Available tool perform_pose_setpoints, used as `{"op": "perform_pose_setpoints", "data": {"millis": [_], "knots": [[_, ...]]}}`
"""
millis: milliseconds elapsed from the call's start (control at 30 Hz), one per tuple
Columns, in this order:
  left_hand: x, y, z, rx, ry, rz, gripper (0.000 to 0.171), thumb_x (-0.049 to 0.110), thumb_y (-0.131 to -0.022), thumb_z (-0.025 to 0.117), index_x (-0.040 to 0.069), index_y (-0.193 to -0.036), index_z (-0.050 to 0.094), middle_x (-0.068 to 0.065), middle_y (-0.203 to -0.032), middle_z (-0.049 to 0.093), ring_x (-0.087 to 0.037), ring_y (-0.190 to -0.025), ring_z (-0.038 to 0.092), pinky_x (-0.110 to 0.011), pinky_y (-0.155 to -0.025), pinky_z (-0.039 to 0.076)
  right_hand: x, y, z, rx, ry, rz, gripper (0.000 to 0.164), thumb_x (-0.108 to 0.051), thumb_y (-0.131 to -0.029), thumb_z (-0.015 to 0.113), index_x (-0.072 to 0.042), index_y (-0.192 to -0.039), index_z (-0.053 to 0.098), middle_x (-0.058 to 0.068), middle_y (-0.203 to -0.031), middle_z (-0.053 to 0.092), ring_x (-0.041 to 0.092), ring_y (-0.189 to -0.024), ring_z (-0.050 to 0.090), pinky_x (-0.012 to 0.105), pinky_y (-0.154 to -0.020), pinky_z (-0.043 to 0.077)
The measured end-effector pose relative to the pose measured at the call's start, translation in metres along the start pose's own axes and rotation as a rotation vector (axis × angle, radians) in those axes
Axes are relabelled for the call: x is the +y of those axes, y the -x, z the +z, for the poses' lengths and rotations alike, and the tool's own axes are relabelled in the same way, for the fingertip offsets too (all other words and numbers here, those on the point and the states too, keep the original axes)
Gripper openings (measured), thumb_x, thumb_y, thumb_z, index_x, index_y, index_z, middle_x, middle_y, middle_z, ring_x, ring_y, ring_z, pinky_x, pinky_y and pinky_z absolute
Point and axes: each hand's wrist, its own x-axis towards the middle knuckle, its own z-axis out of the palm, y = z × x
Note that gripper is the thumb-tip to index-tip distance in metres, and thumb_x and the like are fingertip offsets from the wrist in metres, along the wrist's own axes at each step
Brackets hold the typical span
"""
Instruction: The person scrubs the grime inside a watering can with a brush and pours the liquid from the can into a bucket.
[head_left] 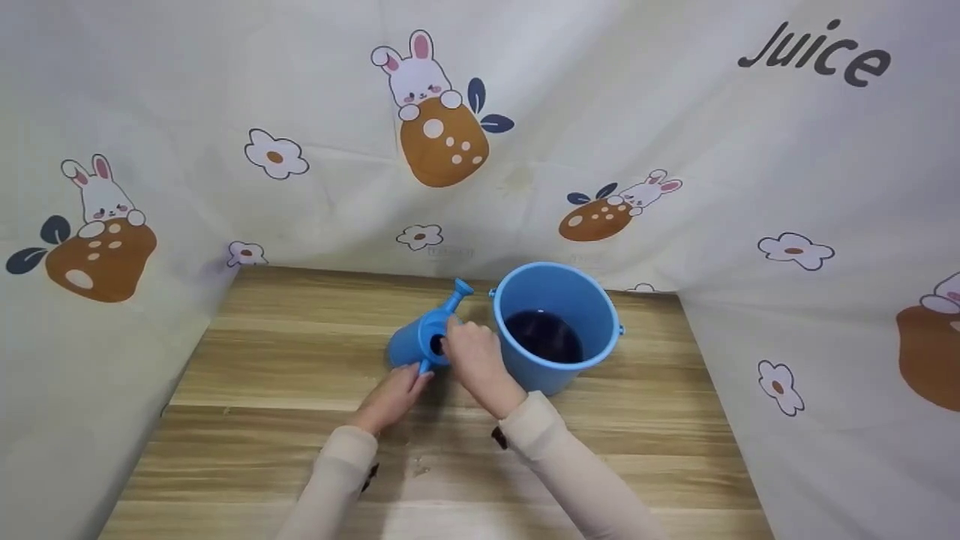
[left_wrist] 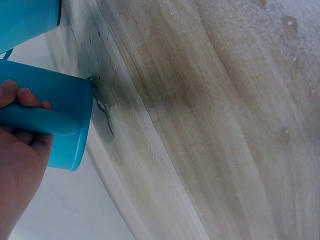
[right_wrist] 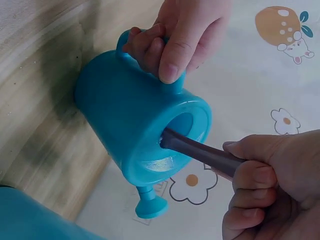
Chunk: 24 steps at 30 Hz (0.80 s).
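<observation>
A blue watering can (head_left: 407,343) stands on the wood-grain surface, its sprinkler spout toward the back. My left hand (head_left: 391,395) grips the can's handle (left_wrist: 47,120), fingers wrapped around it. In my right hand (right_wrist: 280,185) is a dark brown rod-like handle (right_wrist: 205,154), held between thumb and curled fingers. Its far end passes into the can's round top opening, so what sits at that end is hidden. Close on the right of my right hand stands a blue bucket (head_left: 536,375) with dark liquid (head_left: 544,336) in its bottom.
Pale cloth (head_left: 330,217) printed with rabbits and flowers rises behind and on both sides of the wood-grain surface (head_left: 262,442). Small wet marks (head_left: 421,469) lie on the surface in front of the hands. The bucket's side knob (head_left: 493,293) points toward the spout.
</observation>
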Motion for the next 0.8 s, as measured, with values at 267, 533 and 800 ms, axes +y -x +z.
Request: {"op": "perform_pose_setpoints", "data": {"millis": [267,533,800], "knots": [[-0.001,0.001,0.0,0.009,-0.004,0.018,0.022,0.025,-0.107,0.045,0.011,-0.09,0.052,0.001,-0.078,0.043,-0.015,-0.075,0.044,-0.035,-0.073,0.041,0.002,0.001,0.005,0.022,0.005,-0.007,0.027,-0.033,-0.09,0.073,-0.009,-0.084,0.063,0.008,-0.067,0.068,0.023,-0.057,0.067,0.033,-0.05,0.053],[-0.001,0.0,0.0,0.002,-0.003,0.007,0.022,0.025,-0.107,0.045,0.011,-0.092,0.052,0.0,-0.08,0.044,-0.016,-0.078,0.045,-0.037,-0.075,0.041,0.002,0.001,0.018,0.003,-0.046,-0.012,0.026,-0.034,-0.093,0.071,-0.01,-0.086,0.064,0.008,-0.066,0.067,0.024,-0.056,0.066,0.034,-0.05,0.053],[-0.002,0.0,0.001,0.013,-0.004,0.02,0.022,0.025,-0.107,0.045,0.01,-0.092,0.053,0.0,-0.08,0.044,-0.016,-0.078,0.046,-0.038,-0.075,0.042,0.002,0.001,0.03,-0.033,-0.09,0.006,0.027,-0.037,-0.096,0.067,-0.011,-0.088,0.065,0.008,-0.066,0.066,0.025,-0.056,0.065,0.035,-0.05,0.052]]}}
